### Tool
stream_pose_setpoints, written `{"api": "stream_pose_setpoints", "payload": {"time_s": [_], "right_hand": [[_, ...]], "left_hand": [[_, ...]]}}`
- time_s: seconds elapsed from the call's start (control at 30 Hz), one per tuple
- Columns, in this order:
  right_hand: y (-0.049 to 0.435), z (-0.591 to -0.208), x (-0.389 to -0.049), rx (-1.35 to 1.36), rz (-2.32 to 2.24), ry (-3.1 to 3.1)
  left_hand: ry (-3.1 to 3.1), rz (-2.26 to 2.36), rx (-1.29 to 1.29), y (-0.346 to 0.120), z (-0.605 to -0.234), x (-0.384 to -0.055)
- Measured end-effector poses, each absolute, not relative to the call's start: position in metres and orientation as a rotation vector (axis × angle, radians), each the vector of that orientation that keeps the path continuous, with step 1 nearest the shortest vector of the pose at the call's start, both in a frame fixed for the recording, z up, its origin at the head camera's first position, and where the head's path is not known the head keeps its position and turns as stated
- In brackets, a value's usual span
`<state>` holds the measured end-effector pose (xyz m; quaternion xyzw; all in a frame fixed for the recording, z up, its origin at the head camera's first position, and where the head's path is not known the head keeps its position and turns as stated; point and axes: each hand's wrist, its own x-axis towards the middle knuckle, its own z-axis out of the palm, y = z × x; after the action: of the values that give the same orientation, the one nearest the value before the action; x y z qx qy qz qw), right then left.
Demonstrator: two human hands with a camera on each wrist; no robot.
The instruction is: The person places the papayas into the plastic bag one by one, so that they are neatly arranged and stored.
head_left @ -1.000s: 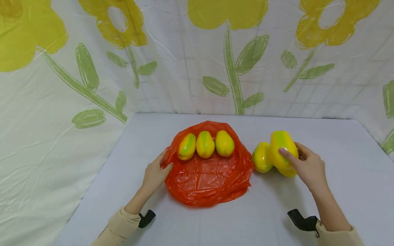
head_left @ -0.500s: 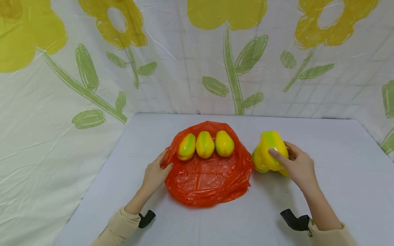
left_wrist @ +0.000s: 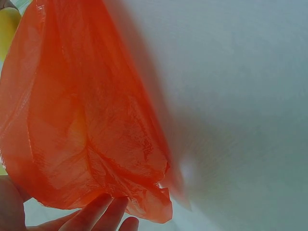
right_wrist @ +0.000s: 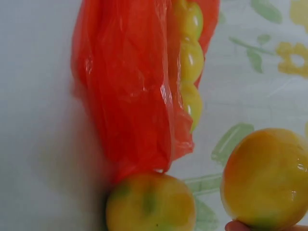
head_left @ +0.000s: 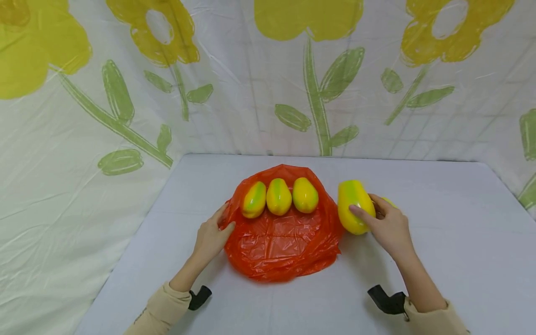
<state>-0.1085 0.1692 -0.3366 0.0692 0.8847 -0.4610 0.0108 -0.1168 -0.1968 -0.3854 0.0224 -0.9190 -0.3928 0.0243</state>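
Note:
A red plastic bag [head_left: 276, 242] stands with its mouth spread wide, and three yellow-green papayas [head_left: 279, 197] sit in a row along its far side. My left hand [head_left: 212, 235] holds the bag's left rim, thumb on the inner side and fingers [left_wrist: 91, 211] along the outer side. With my right hand [head_left: 391, 228] I grip another papaya [head_left: 355, 204], raised right beside the bag's right rim. A papaya on the table [right_wrist: 151, 202] shows next to the bag in the right wrist view. Part of one more papaya [head_left: 389, 202] peeks out behind my right hand.
The white-covered table [head_left: 301, 307] reaches back to a hanging sheet [head_left: 251, 93] printed with yellow flowers. Black wrist mounts [head_left: 387, 300] stick out from both beige sleeves [head_left: 435, 321].
My right hand has carried its papaya leftward to the bag's right rim, now covering the papaya lying there. The left hand and the bag have stayed put.

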Motion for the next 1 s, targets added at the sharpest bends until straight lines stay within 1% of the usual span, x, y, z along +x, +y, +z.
{"api": "stream_pose_setpoints", "payload": {"time_s": [1.0], "right_hand": [[0.111, -0.349, -0.105, 0.066, -1.433, 2.619]], "left_hand": [[-2.846, -1.218, 0.081, -0.196, -0.385, -0.117]]}}
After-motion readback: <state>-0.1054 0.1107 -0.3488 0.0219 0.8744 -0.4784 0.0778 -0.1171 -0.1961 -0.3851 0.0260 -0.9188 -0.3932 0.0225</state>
